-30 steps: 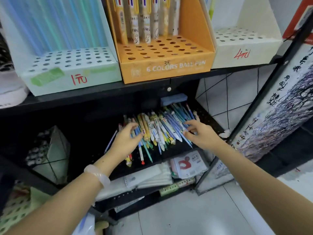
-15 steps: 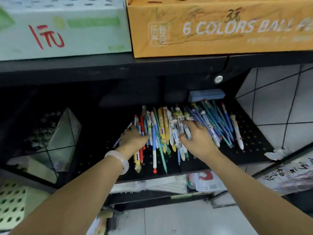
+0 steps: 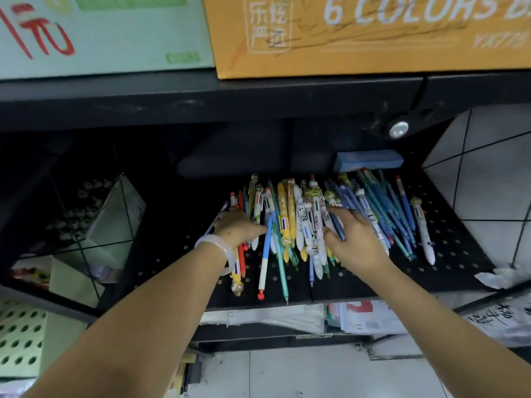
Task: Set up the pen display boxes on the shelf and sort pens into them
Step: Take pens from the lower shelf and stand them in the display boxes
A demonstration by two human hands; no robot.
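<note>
Atop pens [image 3: 290, 222], both hands, seemingly flat.

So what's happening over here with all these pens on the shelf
A person is sorting through a loose pile of pens spread on the black perforated shelf. The left hand rests on the pens at the pile's left side, and the right hand lies on the middle of the pile, fingers spread over them. On the shelf above stand an orange display box and a pale green display box.

Head view, close, angled down into dark lower shelf [image 3: 459, 254].
</note>
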